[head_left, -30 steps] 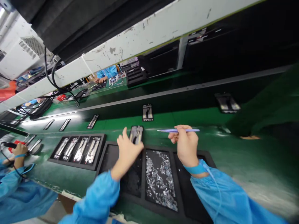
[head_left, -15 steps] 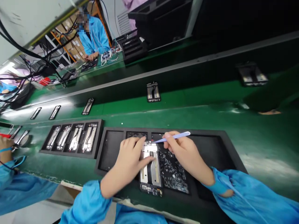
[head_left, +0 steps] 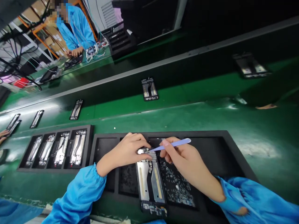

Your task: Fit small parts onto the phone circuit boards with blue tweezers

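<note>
An opened phone (head_left: 144,182), with silver plates and a dark ribbon cable down its middle, lies across a black foam tray (head_left: 107,135). My left hand (head_left: 127,151) grips its upper left end, the thumb and fingers bent around the small boards there. In my right hand (head_left: 184,158) is a pair of lilac tweezers (head_left: 178,142), pinched between thumb and fingers. Their tip touches or hovers just over the phone's top end; I cannot tell which. Many tiny parts (head_left: 178,189) fill the tray compartment to the phone's right.
Left of the tray stands another foam tray (head_left: 90,137) with several opened phones. More phones, such as one phone (head_left: 149,89), lie along the green line behind. A co-worker (head_left: 76,28) in blue sits across, and another person's hand (head_left: 3,135) reaches in at the left edge.
My left thumb and fingers have drawn closer together at the phone's top end. The tweezers stay near that end. The view has shifted, and the co-worker's hand at left is now by two phones.
</note>
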`<control>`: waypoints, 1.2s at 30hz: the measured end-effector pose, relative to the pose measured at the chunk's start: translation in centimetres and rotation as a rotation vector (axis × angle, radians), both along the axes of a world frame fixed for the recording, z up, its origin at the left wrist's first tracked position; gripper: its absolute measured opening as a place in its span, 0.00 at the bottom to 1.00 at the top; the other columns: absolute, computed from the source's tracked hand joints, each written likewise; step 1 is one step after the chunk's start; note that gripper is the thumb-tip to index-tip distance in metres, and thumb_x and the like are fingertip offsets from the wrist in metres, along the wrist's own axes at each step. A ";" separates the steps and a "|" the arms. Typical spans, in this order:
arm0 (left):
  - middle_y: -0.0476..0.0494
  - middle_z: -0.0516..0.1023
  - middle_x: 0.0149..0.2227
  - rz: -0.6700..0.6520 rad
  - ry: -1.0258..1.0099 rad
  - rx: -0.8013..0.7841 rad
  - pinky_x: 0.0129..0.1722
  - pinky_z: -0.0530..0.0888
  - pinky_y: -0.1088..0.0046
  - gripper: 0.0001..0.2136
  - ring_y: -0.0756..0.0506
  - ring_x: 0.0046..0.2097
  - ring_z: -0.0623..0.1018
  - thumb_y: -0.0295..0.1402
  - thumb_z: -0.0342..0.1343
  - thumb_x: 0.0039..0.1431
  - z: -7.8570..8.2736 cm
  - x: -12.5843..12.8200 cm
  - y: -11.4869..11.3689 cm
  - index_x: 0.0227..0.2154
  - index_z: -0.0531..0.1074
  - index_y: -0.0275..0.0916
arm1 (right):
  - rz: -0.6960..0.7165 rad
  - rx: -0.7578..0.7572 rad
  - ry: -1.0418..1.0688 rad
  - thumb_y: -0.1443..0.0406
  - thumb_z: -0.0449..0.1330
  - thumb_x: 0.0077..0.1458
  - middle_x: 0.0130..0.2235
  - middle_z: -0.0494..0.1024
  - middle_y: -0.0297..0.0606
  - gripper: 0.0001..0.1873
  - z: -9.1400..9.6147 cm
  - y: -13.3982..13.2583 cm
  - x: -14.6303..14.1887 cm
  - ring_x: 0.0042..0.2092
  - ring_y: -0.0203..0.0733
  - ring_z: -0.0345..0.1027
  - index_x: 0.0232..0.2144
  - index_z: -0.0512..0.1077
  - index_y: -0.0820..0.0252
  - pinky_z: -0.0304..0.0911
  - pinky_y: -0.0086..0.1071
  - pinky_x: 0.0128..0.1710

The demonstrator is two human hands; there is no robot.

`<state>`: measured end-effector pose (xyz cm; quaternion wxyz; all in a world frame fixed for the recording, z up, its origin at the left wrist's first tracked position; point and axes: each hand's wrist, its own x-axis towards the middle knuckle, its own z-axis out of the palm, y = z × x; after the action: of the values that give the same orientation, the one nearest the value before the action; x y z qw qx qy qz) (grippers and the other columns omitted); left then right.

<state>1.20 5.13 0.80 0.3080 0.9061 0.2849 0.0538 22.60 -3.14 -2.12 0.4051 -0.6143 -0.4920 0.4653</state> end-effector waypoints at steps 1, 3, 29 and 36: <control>0.48 0.77 0.44 0.002 -0.010 -0.007 0.47 0.65 0.69 0.15 0.46 0.49 0.78 0.43 0.67 0.62 -0.2 0.0 0.0 0.46 0.76 0.41 | -0.002 -0.004 0.002 0.42 0.53 0.64 0.21 0.73 0.34 0.29 0.0 0.1 0.0 0.22 0.37 0.67 0.24 0.73 0.57 0.61 0.31 0.24; 0.48 0.78 0.44 0.004 -0.025 -0.016 0.47 0.64 0.69 0.15 0.45 0.49 0.78 0.42 0.67 0.61 -0.4 -0.1 0.0 0.45 0.76 0.41 | -0.020 -0.009 0.006 0.42 0.53 0.64 0.22 0.75 0.34 0.28 -0.1 0.1 -0.1 0.22 0.37 0.67 0.26 0.73 0.56 0.62 0.31 0.23; 0.46 0.78 0.42 -0.001 -0.080 0.064 0.44 0.64 0.68 0.09 0.46 0.45 0.77 0.39 0.56 0.71 -0.8 0.2 -0.1 0.43 0.76 0.40 | -0.154 0.138 0.036 0.44 0.58 0.63 0.24 0.75 0.34 0.22 1.4 0.8 2.0 0.23 0.37 0.69 0.36 0.74 0.56 0.66 0.29 0.21; 0.47 0.79 0.41 0.028 -0.063 0.073 0.42 0.63 0.66 0.10 0.46 0.44 0.77 0.35 0.50 0.75 -1.1 0.7 -0.3 0.40 0.75 0.39 | 0.161 0.648 -0.541 0.65 0.60 0.65 0.34 0.83 0.37 0.08 1.1 -3.2 4.9 0.33 0.44 0.78 0.46 0.76 0.52 0.76 0.36 0.36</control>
<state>1.90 4.87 -0.26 0.2830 0.9104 0.2858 0.0970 27.51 -6.35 -0.98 0.3958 -0.5149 -0.7476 0.1391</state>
